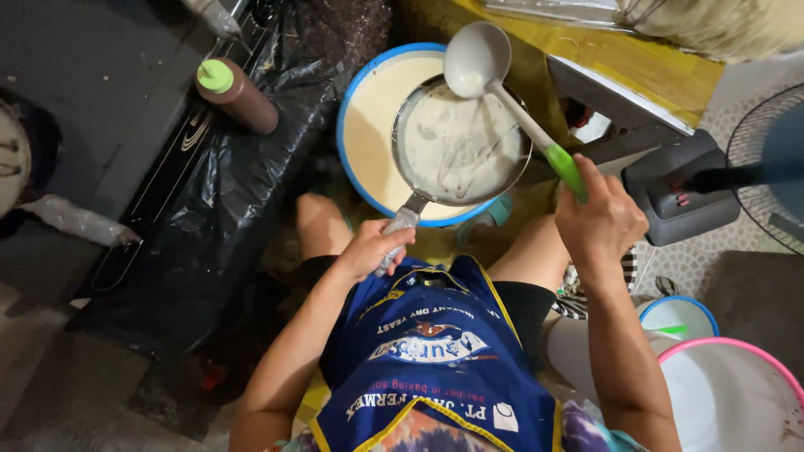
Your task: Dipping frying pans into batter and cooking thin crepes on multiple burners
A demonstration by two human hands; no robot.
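Sieve [459,142]: round metal strainer, coated with pale batter, sits directly over a blue-rimmed basin [368,125] of cream-coloured batter, between the person's knees. Nearest the camera, a blue apron [435,360] with yellow trim covers the lap. Left hand [373,249] is closed around the sieve's handle, fingers wrapped fully, holding it level above the basin. Right hand [599,219] is closed on the green grip of a grey ladle [477,59]; the ladle shaft slants up and left across the sieve, with the bowl above its far rim. At lower right, beside the right forearm, stand a pink-rimmed white tub [729,393] and a smaller blue-rimmed container [682,316]. Farther left, a brown squeeze bottle [243,96] with a green cap lies on black plastic sheeting [209,209]. At far right, a fan [766,172] on a grey base.
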